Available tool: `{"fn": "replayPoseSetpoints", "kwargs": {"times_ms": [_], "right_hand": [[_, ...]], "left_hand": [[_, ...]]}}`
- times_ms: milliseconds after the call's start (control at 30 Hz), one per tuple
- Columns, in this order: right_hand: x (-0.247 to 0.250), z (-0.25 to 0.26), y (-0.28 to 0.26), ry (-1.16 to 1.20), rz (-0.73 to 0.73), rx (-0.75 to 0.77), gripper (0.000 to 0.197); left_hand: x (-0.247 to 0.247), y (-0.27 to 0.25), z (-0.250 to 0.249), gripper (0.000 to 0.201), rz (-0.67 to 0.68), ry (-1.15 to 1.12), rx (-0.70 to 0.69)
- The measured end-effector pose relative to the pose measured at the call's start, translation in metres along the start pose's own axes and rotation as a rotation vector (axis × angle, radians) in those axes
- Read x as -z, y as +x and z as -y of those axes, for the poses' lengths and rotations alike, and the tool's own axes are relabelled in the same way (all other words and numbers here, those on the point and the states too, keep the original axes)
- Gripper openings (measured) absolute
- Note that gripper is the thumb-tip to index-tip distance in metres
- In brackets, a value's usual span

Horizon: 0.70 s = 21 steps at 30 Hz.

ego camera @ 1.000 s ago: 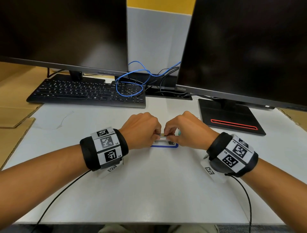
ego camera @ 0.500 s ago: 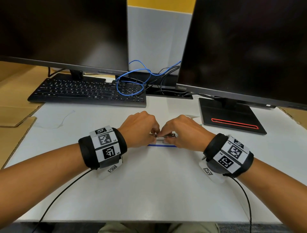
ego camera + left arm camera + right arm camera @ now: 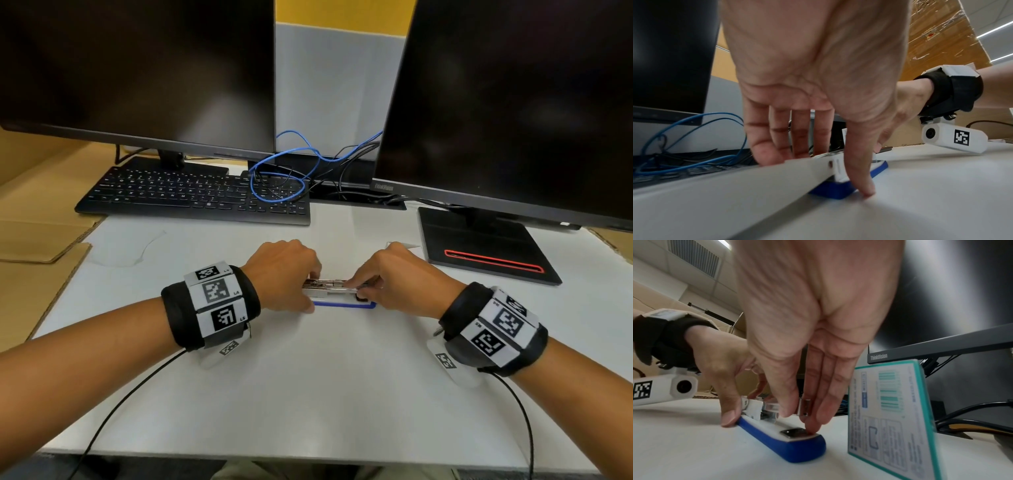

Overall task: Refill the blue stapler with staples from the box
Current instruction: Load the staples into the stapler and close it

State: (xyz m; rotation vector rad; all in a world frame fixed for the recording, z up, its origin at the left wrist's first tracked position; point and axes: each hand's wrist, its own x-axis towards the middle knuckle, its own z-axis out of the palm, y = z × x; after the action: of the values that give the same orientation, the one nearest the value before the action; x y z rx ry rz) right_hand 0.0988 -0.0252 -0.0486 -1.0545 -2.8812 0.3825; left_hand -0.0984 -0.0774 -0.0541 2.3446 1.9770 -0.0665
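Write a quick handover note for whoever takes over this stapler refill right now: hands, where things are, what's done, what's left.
Left hand: holds the hinge end of the blue stapler, thumb pressed against the base.
Right hand: pinches the front end of the metal staple channel, one fingertip down by the anvil plate.
The stapler lies open on the white table between the hands. The staple box stands upright just behind the right hand.
Done: stapler opened, channel exposed.
Cannot tell whether staples are already in the channel.
Left: confirm a strip is seated, then close the stapler.
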Motion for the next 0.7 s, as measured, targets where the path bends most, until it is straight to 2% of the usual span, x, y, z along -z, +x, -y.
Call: {"fn": "replayPoseSetpoints", "kwargs": {"times_ms": [233, 333, 500, 700], "right_hand": [[0.002, 0.002, 0.0, -0.003, 0.019, -0.014, 0.027], [0.001, 0.002, 0.0, -0.009, 0.013, -0.017, 0.027], [0.0, 0.001, 0.0, 0.003, -0.002, -0.014, 0.026], [0.0, 0.0, 0.001, 0.009, -0.003, -0.013, 0.026]], "left_hand": [[0.005, -0.021, 0.031, 0.039, 0.126, 0.049, 0.159], [0.007, -0.03, 0.045, 0.032, 0.14, 0.068, 0.202], [0.007, -0.04, 0.054, 0.028, 0.169, 0.066, 0.245], [0.01, -0.04, 0.052, 0.027, 0.21, 0.093, 0.228]]}}
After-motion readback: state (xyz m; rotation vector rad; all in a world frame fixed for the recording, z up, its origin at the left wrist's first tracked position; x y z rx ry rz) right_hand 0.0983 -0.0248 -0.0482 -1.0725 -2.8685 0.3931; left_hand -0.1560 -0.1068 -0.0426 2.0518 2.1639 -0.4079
